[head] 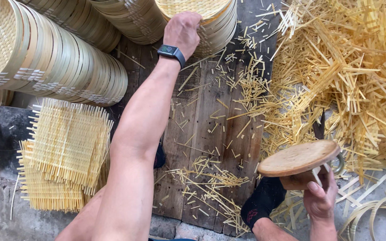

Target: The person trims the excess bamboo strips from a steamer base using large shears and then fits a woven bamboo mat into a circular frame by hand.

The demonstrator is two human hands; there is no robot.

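The left hand (182,32), fingers curled, presses on a stack of round woven lids (211,20). Well right of that stack, the right hand (320,196) grips a round wooden disc (298,158) from beneath.

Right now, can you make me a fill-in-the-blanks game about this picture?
1. The left hand rests on a stack of round woven ____.
2. The right hand holds a round ____ disc from below.
3. The left wrist wears a dark ____.
4. The square woven mats lie to the ____ of the left arm.

Missing words: baskets; wooden; watch; left
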